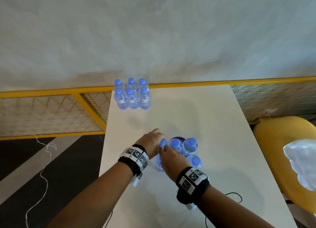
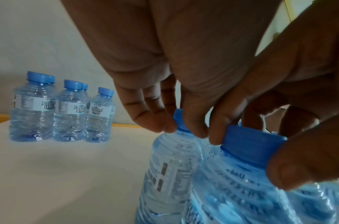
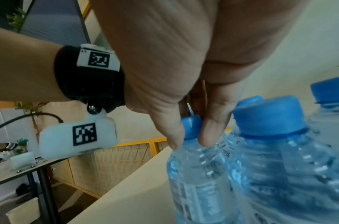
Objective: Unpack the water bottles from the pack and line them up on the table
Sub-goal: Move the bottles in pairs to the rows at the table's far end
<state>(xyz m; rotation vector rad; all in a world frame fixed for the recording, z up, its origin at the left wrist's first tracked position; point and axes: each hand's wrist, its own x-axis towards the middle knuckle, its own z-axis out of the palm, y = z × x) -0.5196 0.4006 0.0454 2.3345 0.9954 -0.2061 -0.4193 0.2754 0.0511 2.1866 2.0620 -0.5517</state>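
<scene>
Both hands' grips [image 1: 152, 143] [image 1: 172, 156] pinch btl caps [image 2: 249, 144] in pack.

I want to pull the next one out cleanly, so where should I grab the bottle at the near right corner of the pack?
Probably pinch the near-right bottle at its cap and neck, coming straight down from above: it stands upright, its body packed against neighbours, only the top free.
</scene>
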